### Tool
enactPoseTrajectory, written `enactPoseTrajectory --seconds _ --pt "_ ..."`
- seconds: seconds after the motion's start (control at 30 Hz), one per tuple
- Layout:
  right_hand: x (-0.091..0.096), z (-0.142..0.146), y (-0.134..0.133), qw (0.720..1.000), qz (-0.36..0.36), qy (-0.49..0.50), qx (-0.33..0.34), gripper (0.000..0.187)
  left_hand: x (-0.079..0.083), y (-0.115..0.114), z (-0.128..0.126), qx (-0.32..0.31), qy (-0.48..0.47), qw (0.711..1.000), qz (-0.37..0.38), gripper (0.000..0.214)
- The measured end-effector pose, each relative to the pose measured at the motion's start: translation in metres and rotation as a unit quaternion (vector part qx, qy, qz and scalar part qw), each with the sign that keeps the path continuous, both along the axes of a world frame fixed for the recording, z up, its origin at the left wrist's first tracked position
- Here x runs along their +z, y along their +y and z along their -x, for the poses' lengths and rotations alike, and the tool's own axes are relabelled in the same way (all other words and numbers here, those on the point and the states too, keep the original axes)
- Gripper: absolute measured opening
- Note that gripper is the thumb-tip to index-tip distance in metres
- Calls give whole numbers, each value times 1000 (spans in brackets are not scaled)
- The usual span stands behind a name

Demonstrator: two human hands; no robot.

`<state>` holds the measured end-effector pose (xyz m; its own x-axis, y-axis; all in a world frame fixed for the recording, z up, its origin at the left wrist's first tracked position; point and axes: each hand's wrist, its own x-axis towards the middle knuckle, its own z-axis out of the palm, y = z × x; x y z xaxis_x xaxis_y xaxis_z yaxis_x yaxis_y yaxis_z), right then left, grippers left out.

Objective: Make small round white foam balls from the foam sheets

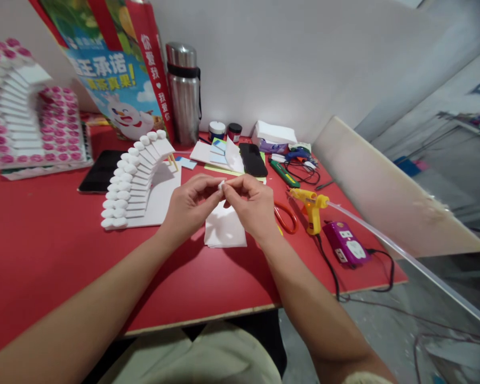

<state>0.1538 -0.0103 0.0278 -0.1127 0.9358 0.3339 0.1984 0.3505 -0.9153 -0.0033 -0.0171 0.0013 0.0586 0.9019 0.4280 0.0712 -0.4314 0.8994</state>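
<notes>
My left hand (192,205) and my right hand (250,205) meet above the red table (44,250). Together their fingertips pinch a small white piece (221,185), which looks like foam. Both hands are closed on it. Under them lies a stack of white sheets (225,228). To the left stands a white model staircase (134,181) with rounded white knobs along its side, on a white base.
A yellow glue gun (311,205), orange scissors (286,216) and a purple power strip (346,242) lie to the right. A phone (253,159), jars, a steel flask (184,93), a tablet (101,170) and a pink-dotted staircase model (28,114) sit further back.
</notes>
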Motion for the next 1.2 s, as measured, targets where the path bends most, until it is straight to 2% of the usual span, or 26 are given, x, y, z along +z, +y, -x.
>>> enactPoseTrajectory --seconds 0.23,0.33,0.4,0.57,0.7,0.93,1.07,1.2 --pt "-4 -3 2 996 -61 -63 26 13 3 1 3 46 71 994 -68 17" --pt "-7 -2 3 988 -107 -108 1 11 3 3 4 63 93 990 -83 16" --pt "-8 -1 3 987 -112 -113 -11 11 4 4 5 65 112 988 -90 17" --pt "-6 1 5 999 3 -36 12 15 7 3 7 66 156 978 -122 18" --pt "-4 3 5 993 109 42 31 22 7 1 7 98 198 962 -158 19" --pt "-5 7 2 988 137 74 1 21 4 0 2 132 240 939 -209 19" --pt "-4 9 1 981 153 115 18 20 4 1 4 141 281 918 -242 22" --pt "-4 9 0 983 148 107 25 19 3 2 6 134 308 910 -242 25"
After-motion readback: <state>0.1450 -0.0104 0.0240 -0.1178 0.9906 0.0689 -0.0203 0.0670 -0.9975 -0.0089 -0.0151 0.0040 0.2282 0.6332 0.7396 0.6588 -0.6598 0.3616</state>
